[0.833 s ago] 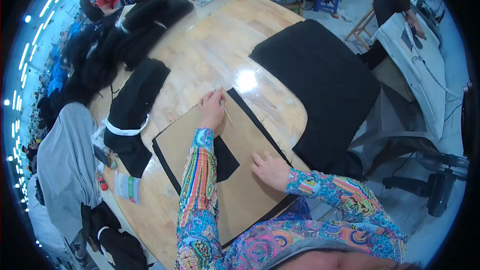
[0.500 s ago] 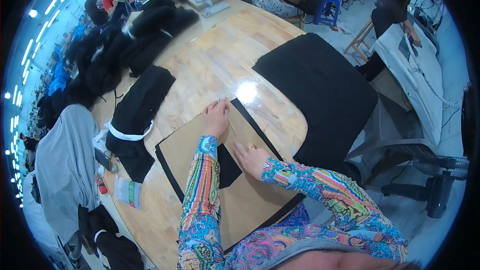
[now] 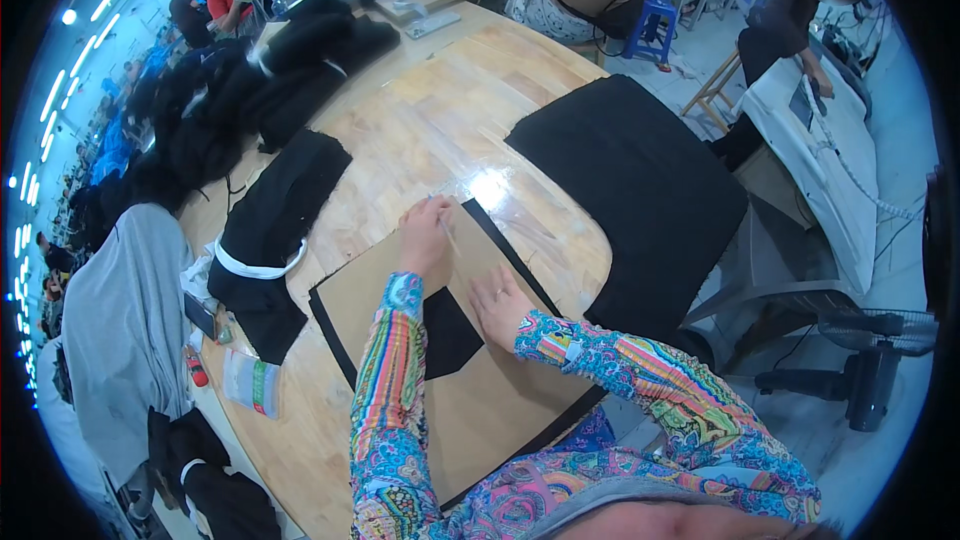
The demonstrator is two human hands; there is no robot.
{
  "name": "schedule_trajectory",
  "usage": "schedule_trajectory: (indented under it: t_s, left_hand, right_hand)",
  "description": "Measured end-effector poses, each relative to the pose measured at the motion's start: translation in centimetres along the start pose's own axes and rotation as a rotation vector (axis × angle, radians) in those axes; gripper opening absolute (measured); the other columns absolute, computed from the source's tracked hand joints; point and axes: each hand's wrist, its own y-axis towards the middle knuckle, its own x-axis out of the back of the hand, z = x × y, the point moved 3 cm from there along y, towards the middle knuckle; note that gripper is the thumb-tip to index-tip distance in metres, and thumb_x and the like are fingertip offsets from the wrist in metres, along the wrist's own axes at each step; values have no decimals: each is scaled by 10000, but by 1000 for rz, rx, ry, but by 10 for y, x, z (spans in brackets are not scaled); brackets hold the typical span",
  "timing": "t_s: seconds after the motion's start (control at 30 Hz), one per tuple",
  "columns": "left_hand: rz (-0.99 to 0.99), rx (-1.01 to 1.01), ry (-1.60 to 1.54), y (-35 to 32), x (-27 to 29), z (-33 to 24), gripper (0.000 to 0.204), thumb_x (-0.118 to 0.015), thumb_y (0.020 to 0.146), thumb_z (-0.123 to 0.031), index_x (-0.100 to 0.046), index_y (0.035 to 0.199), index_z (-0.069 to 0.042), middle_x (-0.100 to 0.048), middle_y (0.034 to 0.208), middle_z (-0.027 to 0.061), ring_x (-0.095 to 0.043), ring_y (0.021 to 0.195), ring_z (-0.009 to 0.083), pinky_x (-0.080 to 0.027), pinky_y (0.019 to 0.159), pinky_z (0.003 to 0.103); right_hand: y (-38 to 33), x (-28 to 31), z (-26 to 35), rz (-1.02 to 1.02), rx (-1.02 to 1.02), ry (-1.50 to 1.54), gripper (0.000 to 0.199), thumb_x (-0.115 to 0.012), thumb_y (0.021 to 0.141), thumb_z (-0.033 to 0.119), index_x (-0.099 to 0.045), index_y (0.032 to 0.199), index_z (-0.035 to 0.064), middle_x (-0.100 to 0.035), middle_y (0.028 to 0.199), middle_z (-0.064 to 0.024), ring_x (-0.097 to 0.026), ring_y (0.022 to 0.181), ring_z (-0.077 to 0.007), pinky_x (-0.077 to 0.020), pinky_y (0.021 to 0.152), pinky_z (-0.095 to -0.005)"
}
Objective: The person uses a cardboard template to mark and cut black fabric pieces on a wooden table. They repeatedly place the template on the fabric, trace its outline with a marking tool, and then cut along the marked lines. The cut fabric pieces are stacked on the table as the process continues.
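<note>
At the centre of the frame, the left hand (image 3: 425, 237) pinches a thin pale marking stick (image 3: 447, 232) at the upper edge of a flat brown cardboard pattern (image 3: 480, 400) lying over black fabric (image 3: 450, 335) on the pale wooden tabletop (image 3: 440, 130), while the right hand (image 3: 500, 305) presses open and flat on the cardboard.

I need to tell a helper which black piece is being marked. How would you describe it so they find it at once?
Start at the wooden table and find the brown cardboard pattern at its near edge, under both hands. The black fabric piece lies beneath that pattern, showing as a thin border and through its cut-out. Unlike the loose black garments to the left, it is flat and almost covered.
</note>
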Motion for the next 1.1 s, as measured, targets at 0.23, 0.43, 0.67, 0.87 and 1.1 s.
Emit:
schedule_trajectory:
  t_s: [0.23, 0.43, 0.67, 0.87, 1.1]
  left_hand:
    - [-185, 378, -569, -80, 76, -12, 242, -511, 943, -213, -621, 1073, -41, -621, 842, 50, -604, 762, 135, -497, 708, 272]
    - [-206, 586, -1076, -143, 72, 9, 244, -535, 928, -168, -584, 1058, 33, -595, 802, 60, -606, 747, 128, -536, 715, 286]
    - [-172, 627, -826, -144, 46, -1, 197, -609, 869, -132, -628, 1001, 13, -631, 831, 54, -615, 756, 133, -509, 704, 249]
    - [-199, 451, -507, -125, 31, -13, 162, -619, 841, -122, -675, 896, 20, -674, 777, 51, -627, 705, 113, -486, 651, 242]
    - [-199, 337, -234, -124, 24, -11, 177, -629, 819, -178, -689, 860, -17, -666, 686, 124, -635, 605, 166, -477, 585, 274]
  right_hand:
    - [-1, 10, -4, 167, 70, -19, 915, -748, 590, 259, -344, 1345, -65, -317, 1410, -241, -355, 1248, -484, -52, 1087, -591]
    - [1, -1, -5, 161, 57, -8, 1137, -842, 416, 305, -317, 1347, -82, -285, 1420, -258, -289, 1282, -492, -68, 1093, -573]
    - [0, 15, -2, 185, 66, -88, 476, -335, 924, 146, -331, 1366, -31, -308, 1432, -208, -329, 1280, -453, -28, 1103, -561]
    - [-1, 13, -4, 173, 60, -89, 476, -356, 920, 142, -340, 1367, -19, -314, 1431, -203, -351, 1269, -449, -36, 1108, -550]
    - [-1, 12, -4, 150, 62, -84, 473, -360, 918, 143, -350, 1363, -18, -326, 1424, -206, -364, 1262, -447, -39, 1107, -550]
